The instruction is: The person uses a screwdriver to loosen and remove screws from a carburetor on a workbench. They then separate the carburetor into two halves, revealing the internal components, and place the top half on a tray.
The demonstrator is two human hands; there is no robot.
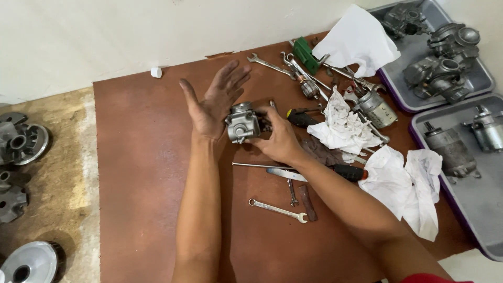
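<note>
A small grey metal carburettor (242,123) is held above a brown mat (141,173). My right hand (277,140) grips it from the right side with the fingers wrapped round it. My left hand (214,102) is flat and open, palm turned toward the carburettor's left side and touching or nearly touching it, fingers pointing up and away. Both palms look dirty with grease.
Wrenches (277,210), screwdrivers (301,170), white rags (343,128) and a green-handled tool (305,54) lie on the mat. Two grey trays (484,209) at right hold engine parts. Metal clutch parts (21,141) lie on the floor at left. A wall runs along the back.
</note>
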